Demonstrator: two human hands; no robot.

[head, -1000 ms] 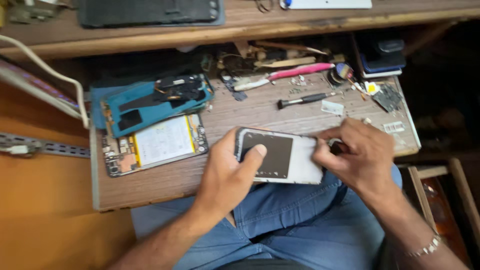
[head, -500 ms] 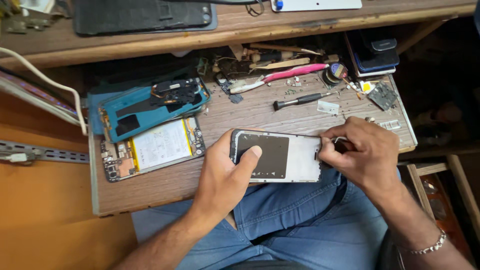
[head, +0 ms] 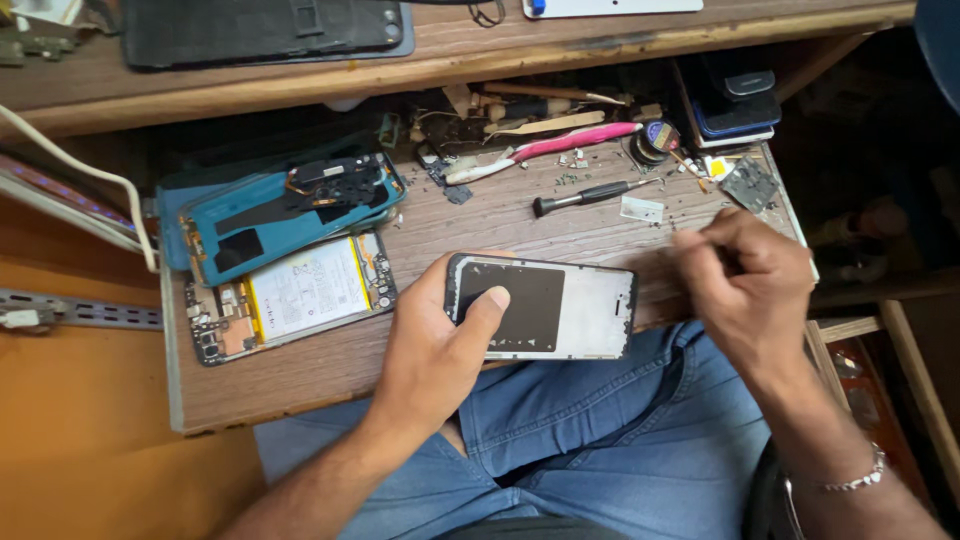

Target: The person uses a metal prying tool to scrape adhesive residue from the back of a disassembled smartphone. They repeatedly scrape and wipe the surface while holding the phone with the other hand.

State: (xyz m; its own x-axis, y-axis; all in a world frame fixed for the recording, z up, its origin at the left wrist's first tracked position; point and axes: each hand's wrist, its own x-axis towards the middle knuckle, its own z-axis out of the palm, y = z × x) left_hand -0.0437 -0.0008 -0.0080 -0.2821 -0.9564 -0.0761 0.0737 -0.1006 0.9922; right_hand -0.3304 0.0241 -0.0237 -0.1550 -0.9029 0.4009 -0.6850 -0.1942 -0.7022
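Observation:
My left hand point(head: 430, 365) holds a phone display panel point(head: 580, 315) flat at the front edge of the wooden work board point(head: 300, 385), thumb pressed on its dark left part. The panel's right part is pale grey inside a black rim. My right hand point(head: 750, 285) hovers just right of the panel, apart from it. Its fingers are curled and pinched together, and the motion blur hides anything small they might pinch. An opened phone body with a white battery point(head: 300, 295) lies to the left, and a teal back cover point(head: 280, 210) lies above it.
A black screwdriver point(head: 590, 195), a pink toothbrush point(head: 560, 145), small parts and screws lie at the back of the board. A stack of phones point(head: 735, 95) sits at the back right. A white cable point(head: 100, 185) runs at the left. My jeans-clad lap is below.
My right hand has pulled away from the panel's right end and moved to the right. My left hand still holds the panel, now closer to the board's front edge.

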